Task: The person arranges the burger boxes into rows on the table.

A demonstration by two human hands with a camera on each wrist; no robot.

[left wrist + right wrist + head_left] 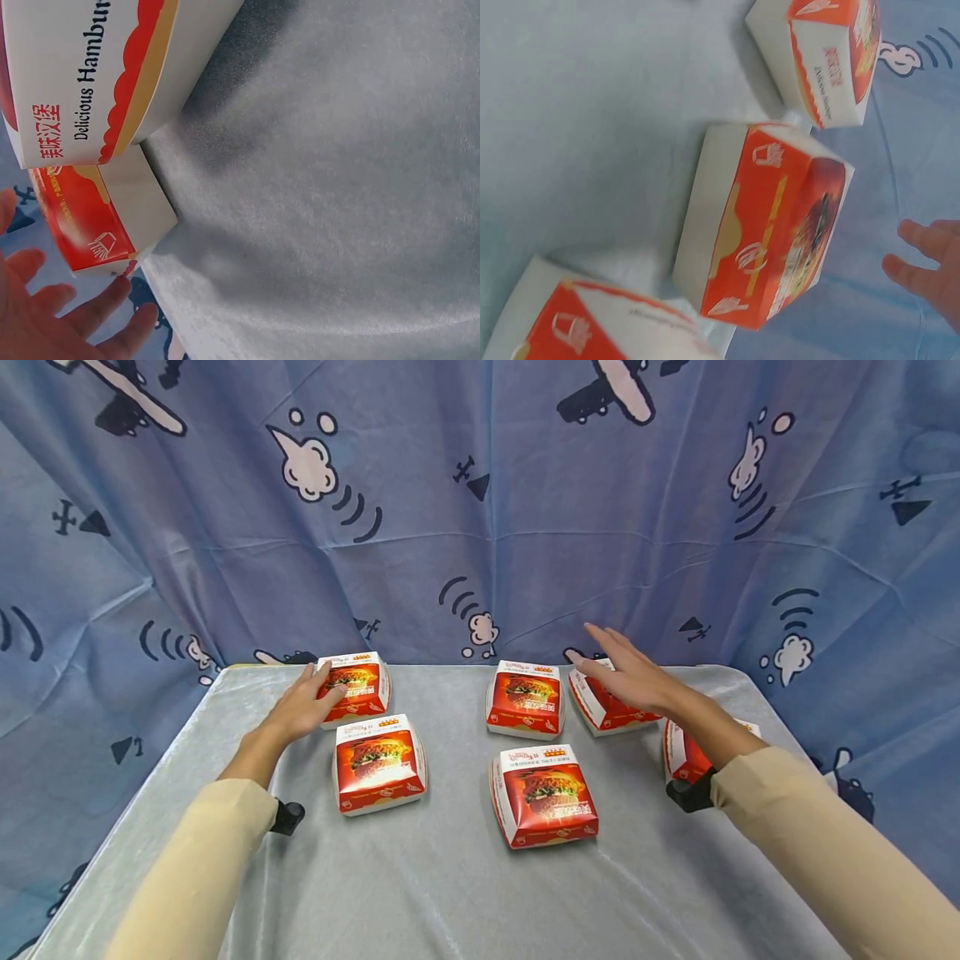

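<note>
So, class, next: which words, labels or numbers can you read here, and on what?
"Delicious Hambur" (cut off): nearer box, left wrist view.
"美味汉堡": same box.
Too blurred: yellow lettering on the box behind it.
Too small or blurred to read surely: lettering on the other boxes.

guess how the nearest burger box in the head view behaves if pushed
That box seems to be folded card, so probably stiff but crushable. Its low, flat shape suggests sliding rather than rolling. Its shiny printed surface may be slippery.
</note>
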